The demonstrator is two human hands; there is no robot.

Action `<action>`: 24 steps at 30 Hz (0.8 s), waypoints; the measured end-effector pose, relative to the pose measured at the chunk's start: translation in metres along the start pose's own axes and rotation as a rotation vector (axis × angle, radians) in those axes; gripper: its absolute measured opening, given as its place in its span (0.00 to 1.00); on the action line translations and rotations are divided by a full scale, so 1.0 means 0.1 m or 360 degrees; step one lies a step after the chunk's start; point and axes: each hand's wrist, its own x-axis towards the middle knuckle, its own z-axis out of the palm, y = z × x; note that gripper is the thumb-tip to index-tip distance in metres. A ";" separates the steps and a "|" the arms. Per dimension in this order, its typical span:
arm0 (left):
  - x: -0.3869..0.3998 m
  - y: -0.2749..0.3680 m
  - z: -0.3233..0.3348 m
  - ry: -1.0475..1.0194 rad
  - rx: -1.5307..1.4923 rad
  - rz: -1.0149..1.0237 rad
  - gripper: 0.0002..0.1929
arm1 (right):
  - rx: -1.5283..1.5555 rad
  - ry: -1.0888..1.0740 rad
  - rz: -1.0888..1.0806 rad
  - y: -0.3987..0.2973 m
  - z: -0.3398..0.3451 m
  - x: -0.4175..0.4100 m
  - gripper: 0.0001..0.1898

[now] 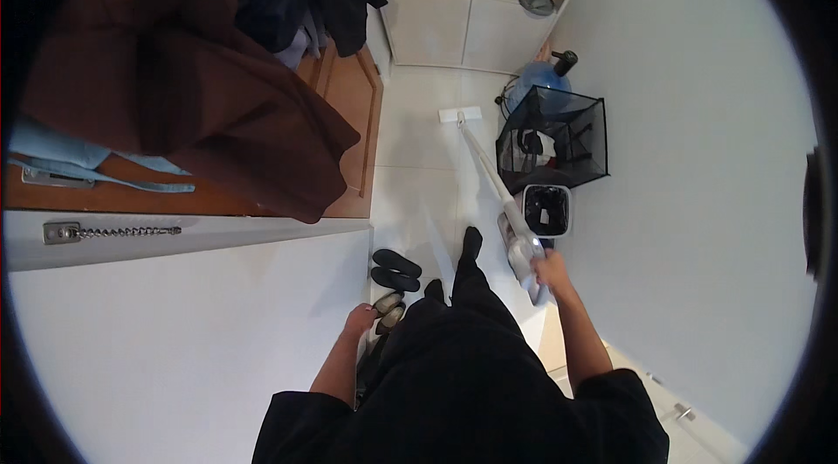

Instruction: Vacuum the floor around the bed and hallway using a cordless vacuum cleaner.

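My right hand is closed around the handle of a white cordless stick vacuum cleaner. Its tube slants forward and left, and its flat white floor head lies on the pale tiled floor. At the lower left, my left hand is beside a pair of beige shoes, at the edge of a white panel; whether its fingers grip anything is unclear. A pair of black slippers lies on the floor just ahead of the shoes.
Along the right wall stand a lined waste bin, a black mesh basket and a blue water bottle with a pump. A white cabinet closes the far end. Brown cloth hangs over a wooden door at left.
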 end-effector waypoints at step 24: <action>0.67 1.98 -0.23 0.0115 -0.0628 -0.0246 0.22 | -0.1189 -0.0196 -0.0226 -0.74 -1.16 0.36 0.18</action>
